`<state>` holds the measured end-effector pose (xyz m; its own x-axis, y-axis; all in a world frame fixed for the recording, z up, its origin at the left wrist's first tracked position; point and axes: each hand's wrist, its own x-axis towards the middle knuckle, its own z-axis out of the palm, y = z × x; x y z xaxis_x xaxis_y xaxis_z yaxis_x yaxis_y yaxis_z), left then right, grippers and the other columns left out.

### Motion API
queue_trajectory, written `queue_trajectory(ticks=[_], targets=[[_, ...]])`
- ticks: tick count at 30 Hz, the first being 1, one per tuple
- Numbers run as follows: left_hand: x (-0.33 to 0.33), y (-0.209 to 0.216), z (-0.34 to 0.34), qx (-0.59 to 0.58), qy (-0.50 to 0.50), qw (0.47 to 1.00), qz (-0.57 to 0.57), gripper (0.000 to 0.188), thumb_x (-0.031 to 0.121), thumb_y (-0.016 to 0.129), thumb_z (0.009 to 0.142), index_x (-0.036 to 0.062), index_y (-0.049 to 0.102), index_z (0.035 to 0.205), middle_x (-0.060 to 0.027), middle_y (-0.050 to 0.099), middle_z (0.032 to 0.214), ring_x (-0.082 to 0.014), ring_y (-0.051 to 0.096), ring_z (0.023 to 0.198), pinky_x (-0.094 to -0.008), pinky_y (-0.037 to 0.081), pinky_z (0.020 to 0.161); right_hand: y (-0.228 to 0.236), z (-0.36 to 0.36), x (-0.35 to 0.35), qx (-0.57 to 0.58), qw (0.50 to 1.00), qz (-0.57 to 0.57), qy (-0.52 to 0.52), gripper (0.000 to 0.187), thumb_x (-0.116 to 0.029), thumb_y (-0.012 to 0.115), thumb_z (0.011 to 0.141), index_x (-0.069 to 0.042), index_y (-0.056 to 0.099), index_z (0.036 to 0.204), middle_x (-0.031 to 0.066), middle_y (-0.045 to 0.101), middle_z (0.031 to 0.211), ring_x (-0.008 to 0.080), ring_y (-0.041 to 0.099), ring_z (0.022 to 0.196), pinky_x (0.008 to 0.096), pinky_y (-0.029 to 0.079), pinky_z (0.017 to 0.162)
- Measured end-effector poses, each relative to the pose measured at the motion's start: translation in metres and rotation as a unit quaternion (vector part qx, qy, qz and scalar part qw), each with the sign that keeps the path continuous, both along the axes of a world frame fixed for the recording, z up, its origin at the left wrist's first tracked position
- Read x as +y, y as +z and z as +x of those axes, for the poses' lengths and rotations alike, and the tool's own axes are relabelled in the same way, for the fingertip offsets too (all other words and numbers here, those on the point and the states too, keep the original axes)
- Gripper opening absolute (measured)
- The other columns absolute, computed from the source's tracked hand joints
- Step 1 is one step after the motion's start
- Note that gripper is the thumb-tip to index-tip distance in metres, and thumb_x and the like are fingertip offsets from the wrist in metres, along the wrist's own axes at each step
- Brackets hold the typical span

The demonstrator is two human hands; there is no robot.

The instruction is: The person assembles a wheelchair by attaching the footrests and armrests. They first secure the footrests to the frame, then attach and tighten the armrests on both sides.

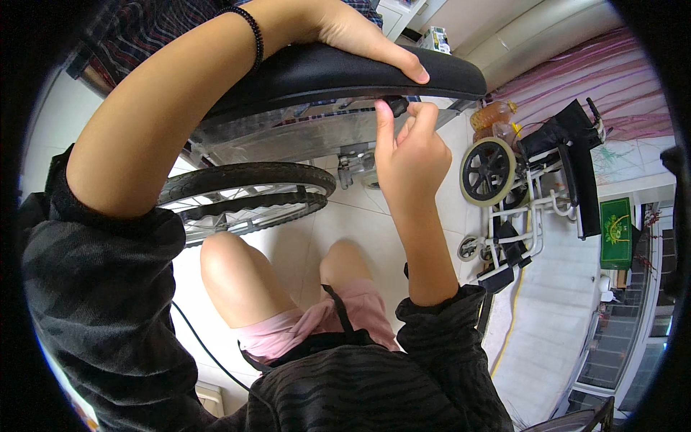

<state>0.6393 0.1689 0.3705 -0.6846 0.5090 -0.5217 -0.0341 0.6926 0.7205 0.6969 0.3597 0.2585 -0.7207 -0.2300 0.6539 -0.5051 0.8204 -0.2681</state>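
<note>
dark striped sleeves fill the foreground above bare knees. left hand (360, 36) lies flat, fingers draped over the black padded armrest (345, 72) of a wheelchair; right hand (407, 147) pinches a small dark knob (395, 105) beneath it. spoked wheel (245, 191) stands on white floor tiles (345, 216); folded wheelchair (533, 180) parked right.

A padded armrest (345, 72) in smooth, slightly glossy black vinyl tops a wheelchair whose side panel (302, 137) looks like brushed metal. Its wheel (248, 189) pairs matt black rubber tyre with shiny wire spokes. The floor tiles (360, 216) appear glazed, pale and smooth.
</note>
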Motion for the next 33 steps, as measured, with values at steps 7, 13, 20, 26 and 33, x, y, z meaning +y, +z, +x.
queue_trajectory(ticks=[7,13,20,26,33], targets=[[0.005,-0.015,0.007,0.152,0.101,0.983,-0.006,0.077,0.061,0.07,0.07,-0.0015,0.064,0.115,-0.0233,0.065,0.111,-0.0307,0.067,0.095,-0.0343,0.053,0.081,0.012,0.005,0.003,-0.032,0.999,0.021,0.032,0.04,-0.04,0.065,0.088,-0.003,0.055,0.098,0.0113,0.063,0.068,0.0302,0.066,0.064,0.0393,0.051,0.053],[0.003,-0.013,0.007,0.141,0.071,0.987,-0.031,0.097,0.076,0.063,0.065,0.0006,0.061,0.125,-0.0232,0.06,0.123,-0.0312,0.064,0.103,-0.0346,0.049,0.086,0.006,-0.001,0.0,0.133,0.986,0.078,0.062,0.036,-0.035,0.067,0.087,-0.002,0.055,0.094,0.0085,0.06,0.075,0.025,0.062,0.065,0.0345,0.052,0.053],[0.007,-0.008,0.013,0.122,0.075,0.989,-0.042,0.097,0.078,0.06,0.067,-0.0008,0.061,0.125,-0.0239,0.059,0.122,-0.031,0.062,0.106,-0.036,0.049,0.089,0.006,0.007,-0.003,-0.002,0.999,0.048,0.004,0.036,-0.038,0.064,0.089,-0.003,0.055,0.089,0.0084,0.058,0.068,0.0274,0.063,0.064,0.036,0.051,0.051],[0.008,-0.014,0.012,0.188,0.077,0.978,-0.055,0.096,0.077,0.058,0.069,-0.0045,0.063,0.12,-0.0245,0.064,0.111,-0.0306,0.066,0.096,-0.0362,0.052,0.084,0.01,-0.001,0.012,0.127,0.982,0.12,0.072,0.033,-0.036,0.066,0.087,-0.004,0.055,0.089,0.0078,0.059,0.077,0.0229,0.063,0.071,0.0349,0.053,0.053],[0.008,-0.013,0.013,0.163,0.075,0.982,-0.055,0.097,0.078,0.056,0.069,-0.0036,0.063,0.121,-0.025,0.063,0.116,-0.0318,0.065,0.1,-0.0374,0.05,0.088,0.011,0.002,0.003,0.045,0.994,0.088,0.042,0.035,-0.037,0.061,0.091,-0.003,0.055,0.085,0.0131,0.062,0.07,0.0288,0.065,0.068,0.0379,0.053,0.053]])
